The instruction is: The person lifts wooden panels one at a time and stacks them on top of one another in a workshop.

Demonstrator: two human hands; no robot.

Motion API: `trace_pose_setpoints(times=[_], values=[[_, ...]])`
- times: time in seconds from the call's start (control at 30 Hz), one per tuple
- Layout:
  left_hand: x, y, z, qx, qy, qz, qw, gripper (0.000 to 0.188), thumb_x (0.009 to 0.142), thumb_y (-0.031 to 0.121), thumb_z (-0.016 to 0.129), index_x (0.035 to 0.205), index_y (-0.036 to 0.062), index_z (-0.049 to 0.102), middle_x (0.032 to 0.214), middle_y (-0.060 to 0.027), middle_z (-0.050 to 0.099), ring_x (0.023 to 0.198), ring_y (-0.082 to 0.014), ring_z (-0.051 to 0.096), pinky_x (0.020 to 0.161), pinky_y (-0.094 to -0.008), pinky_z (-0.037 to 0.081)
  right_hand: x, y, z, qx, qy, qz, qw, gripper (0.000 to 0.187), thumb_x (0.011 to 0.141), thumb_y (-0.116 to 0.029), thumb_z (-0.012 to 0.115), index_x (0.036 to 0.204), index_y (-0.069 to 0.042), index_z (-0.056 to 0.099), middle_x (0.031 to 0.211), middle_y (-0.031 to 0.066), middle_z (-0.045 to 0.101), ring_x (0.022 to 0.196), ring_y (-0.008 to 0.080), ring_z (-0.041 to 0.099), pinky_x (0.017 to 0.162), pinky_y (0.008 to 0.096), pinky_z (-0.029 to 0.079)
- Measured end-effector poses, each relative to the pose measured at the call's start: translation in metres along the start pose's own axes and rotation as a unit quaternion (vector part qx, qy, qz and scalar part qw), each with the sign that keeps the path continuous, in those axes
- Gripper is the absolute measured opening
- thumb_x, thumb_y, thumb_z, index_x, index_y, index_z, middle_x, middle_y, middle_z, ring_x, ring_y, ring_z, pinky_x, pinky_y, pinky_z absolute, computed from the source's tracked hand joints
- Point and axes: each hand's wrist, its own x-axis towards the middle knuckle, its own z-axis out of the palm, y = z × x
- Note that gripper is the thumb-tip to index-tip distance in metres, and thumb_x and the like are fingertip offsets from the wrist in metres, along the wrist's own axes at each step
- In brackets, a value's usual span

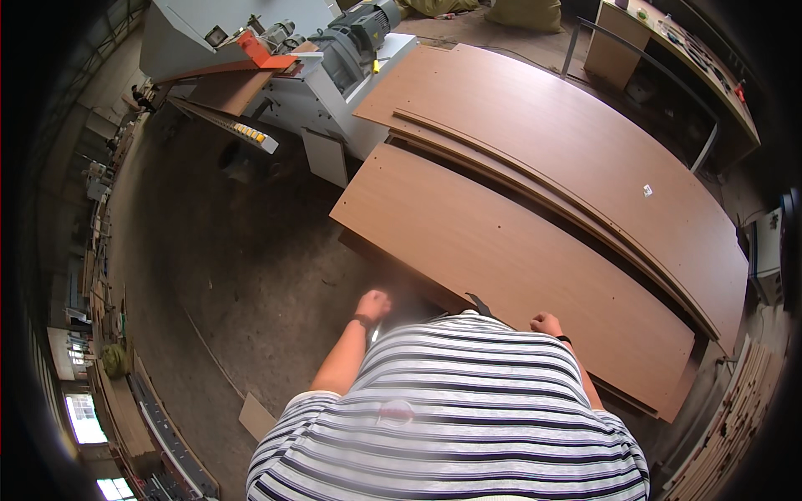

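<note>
My left hand hangs over the floor, left of the near stack of panels, with its fingers curled in a loose fist. Nothing shows in it. A dark band circles that wrist. Close to my body, my right hand is over the near edge of the top brown panel, its fingers folded in; whether it touches the panel I cannot tell. This long panel has small dark holes along it. Beyond it lies a second stack, topped by a wide brown panel with a small white scrap on it.
A white machine with a grey motor and an orange guard stands at the far left. A metal rail and a cluttered workbench are at the far right. Wooden strips are stacked at right, and a small board lies on the floor.
</note>
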Motion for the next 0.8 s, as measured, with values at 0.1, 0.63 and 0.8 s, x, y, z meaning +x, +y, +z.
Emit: trace_pose_setpoints(times=[0.1,0.63,0.8], values=[[0.0,-0.001,-0.001,-0.002,-0.002,0.001,1.0,0.02,0.084,0.018,0.047,0.092,0.0007,0.052,0.077,-0.0096,0.058,0.06,-0.0133,0.054,0.049,-0.0247,0.045,-0.001,0.001,0.001,-0.005,-0.002,-0.002,1.0,0.018,0.073,-0.013,0.055,0.081,0.003,0.059,0.07,0.0124,0.062,0.061,0.0177,0.061,0.059,0.0281,0.048],[0.0,0.001,-0.002,0.008,-0.001,0.01,1.0,0.019,0.083,0.017,0.045,0.091,0.0021,0.053,0.083,-0.0088,0.059,0.067,-0.0137,0.057,0.059,-0.026,0.047,-0.001,0.006,0.014,-0.004,0.023,-0.007,1.0,0.018,0.069,-0.013,0.056,0.077,0.003,0.061,0.069,0.0132,0.062,0.06,0.0205,0.061,0.056,0.0293,0.049],[-0.004,0.008,-0.004,0.01,0.015,0.026,0.999,0.019,0.083,0.015,0.044,0.089,-0.0006,0.053,0.079,-0.0095,0.057,0.065,-0.0134,0.056,0.059,-0.0262,0.047,0.006,0.016,0.017,0.02,0.016,-0.011,1.0,0.02,0.069,-0.015,0.057,0.077,0.003,0.061,0.069,0.014,0.063,0.062,0.0215,0.062,0.059,0.0306,0.049]])
